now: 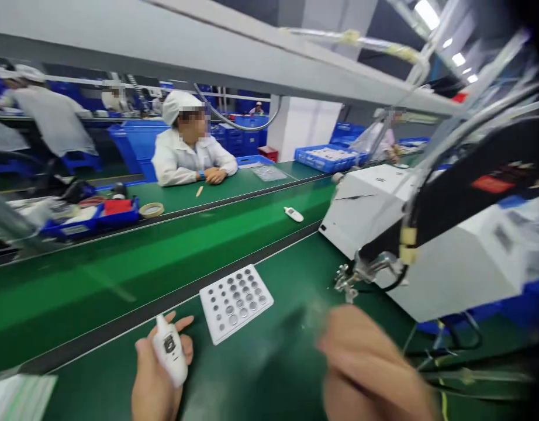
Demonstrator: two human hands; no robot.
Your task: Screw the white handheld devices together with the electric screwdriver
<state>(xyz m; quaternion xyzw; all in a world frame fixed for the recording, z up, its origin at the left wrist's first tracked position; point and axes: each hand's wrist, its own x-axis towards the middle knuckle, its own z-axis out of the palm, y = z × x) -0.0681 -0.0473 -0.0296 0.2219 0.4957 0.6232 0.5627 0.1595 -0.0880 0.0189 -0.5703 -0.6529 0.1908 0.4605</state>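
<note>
On green surface (261,374), near edge: left hand (158,374) grips small white device (169,349), seemingly light, rigid, smooth, best held mid-body; button-cell tray (235,302) just beside; right hand (370,368) blurred, grip indeterminable.

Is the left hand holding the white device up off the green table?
Yes, the left hand grips the white device above the green table.

right hand (366,368) motion-blurred, left hand (158,374) cut off below
</note>
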